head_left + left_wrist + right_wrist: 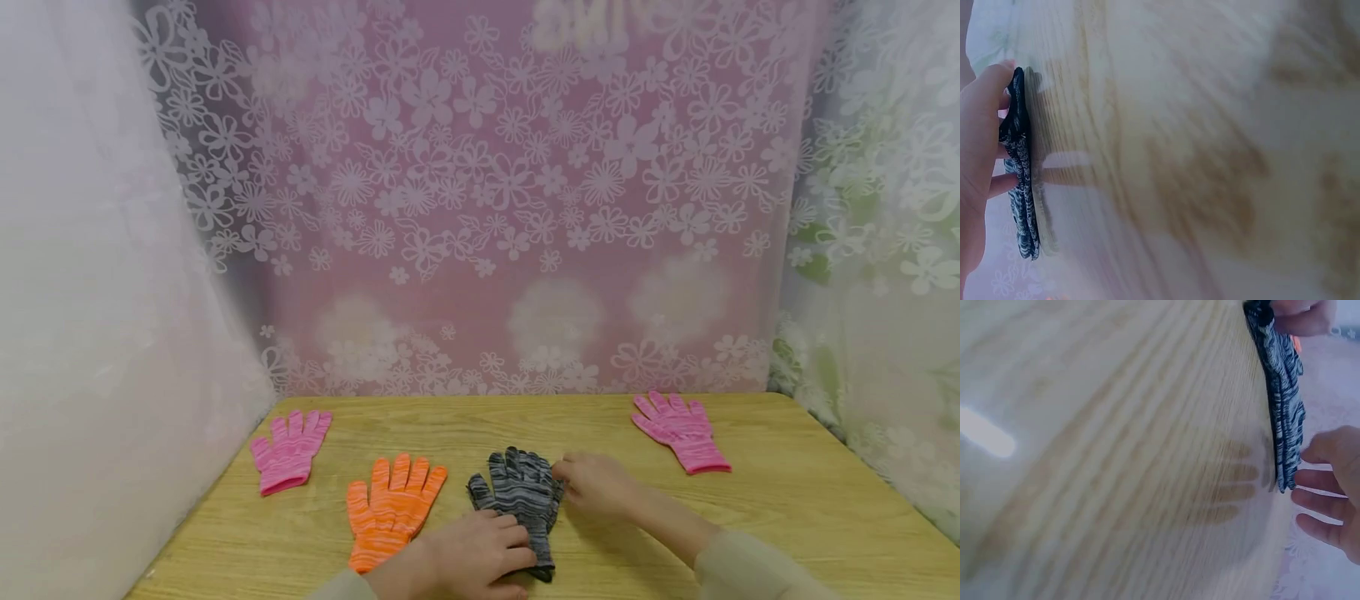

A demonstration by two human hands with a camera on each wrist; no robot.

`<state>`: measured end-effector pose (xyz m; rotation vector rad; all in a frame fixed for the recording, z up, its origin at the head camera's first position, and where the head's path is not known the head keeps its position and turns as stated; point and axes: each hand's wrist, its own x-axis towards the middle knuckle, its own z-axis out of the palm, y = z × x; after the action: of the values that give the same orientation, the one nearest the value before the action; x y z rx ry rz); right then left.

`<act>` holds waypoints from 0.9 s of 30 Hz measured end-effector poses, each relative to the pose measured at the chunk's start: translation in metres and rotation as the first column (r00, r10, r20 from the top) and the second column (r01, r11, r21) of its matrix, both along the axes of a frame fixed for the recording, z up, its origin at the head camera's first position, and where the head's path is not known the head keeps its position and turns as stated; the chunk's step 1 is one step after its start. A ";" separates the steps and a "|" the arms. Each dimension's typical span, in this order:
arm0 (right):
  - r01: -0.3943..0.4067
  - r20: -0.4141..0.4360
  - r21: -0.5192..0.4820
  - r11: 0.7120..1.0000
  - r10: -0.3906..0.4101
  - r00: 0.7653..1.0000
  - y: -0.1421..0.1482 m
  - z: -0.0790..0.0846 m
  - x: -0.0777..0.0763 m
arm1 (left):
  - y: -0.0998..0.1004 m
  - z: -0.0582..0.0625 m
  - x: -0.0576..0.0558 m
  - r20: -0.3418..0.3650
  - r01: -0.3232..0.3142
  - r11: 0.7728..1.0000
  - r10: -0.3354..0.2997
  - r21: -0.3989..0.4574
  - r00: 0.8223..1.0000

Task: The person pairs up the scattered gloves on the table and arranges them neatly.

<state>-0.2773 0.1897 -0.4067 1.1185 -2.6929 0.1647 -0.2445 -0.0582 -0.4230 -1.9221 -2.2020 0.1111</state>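
A black-and-grey striped knit glove [525, 492], layered like a stacked pair, lies on the table with its fingers pointing away. My left hand [480, 550] rests across its cuff end; in the left wrist view the thumb is at the dark cuff [1017, 112] and the fingers lie against the knit. At the right edge, near the glove's fingertips, is my right hand [596, 485]. The right wrist view shows its fingers [1319, 503] extended and spread, with thumb and forefinger right at the glove's finger end [1286, 469].
An orange glove [390, 512] lies just left of the dark one, partly behind my left forearm. One pink glove [291, 450] is at the far left, another pink glove [682, 433] at the back right. Flower-patterned curtains [510, 208] border the wooden table [450, 412].
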 end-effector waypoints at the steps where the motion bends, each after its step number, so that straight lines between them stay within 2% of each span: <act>1: 0.022 -0.005 -0.002 1.000 -0.022 1.000 -0.001 -0.001 -0.002 | -0.001 0.000 0.000 0.005 0.003 1.000 -0.003 0.005 1.000; 3: 0.058 -0.034 -0.012 0.998 -0.058 0.998 -0.004 -0.002 -0.006 | -0.001 -0.001 0.001 0.020 0.008 1.000 -0.009 0.011 1.000; 5: 0.118 -0.020 -0.021 0.993 -0.118 0.993 -0.007 -0.003 -0.010 | -0.001 -0.001 0.001 0.045 0.010 1.000 -0.010 0.011 0.999; 9: 0.249 0.072 -0.064 0.967 -0.244 0.967 -0.014 -0.006 -0.016 | -0.001 0.000 0.000 0.082 0.002 1.000 -0.002 -0.002 0.997; 11: 0.279 0.110 -0.091 0.956 -0.269 0.957 -0.017 -0.006 -0.018 | 0.000 0.000 -0.001 0.089 0.000 1.000 0.001 -0.007 0.996; 21: 0.220 0.144 -0.273 0.936 -0.186 0.972 -0.015 0.001 -0.023 | 0.000 -0.001 -0.001 0.057 0.007 1.000 -0.008 0.011 0.998; 25: 0.200 0.131 -0.283 0.938 -0.168 0.977 -0.012 0.006 -0.027 | -0.001 -0.001 -0.002 0.061 -0.009 1.000 0.009 0.006 0.998; 27: 0.179 0.107 -0.262 0.948 -0.156 0.982 -0.012 0.006 -0.029 | -0.002 -0.001 -0.002 0.064 -0.017 1.000 0.017 -0.001 0.998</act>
<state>-0.3060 0.1780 -0.4006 0.8149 -2.7164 0.5451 -0.2467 -0.0598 -0.4237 -1.9340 -2.2592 0.0530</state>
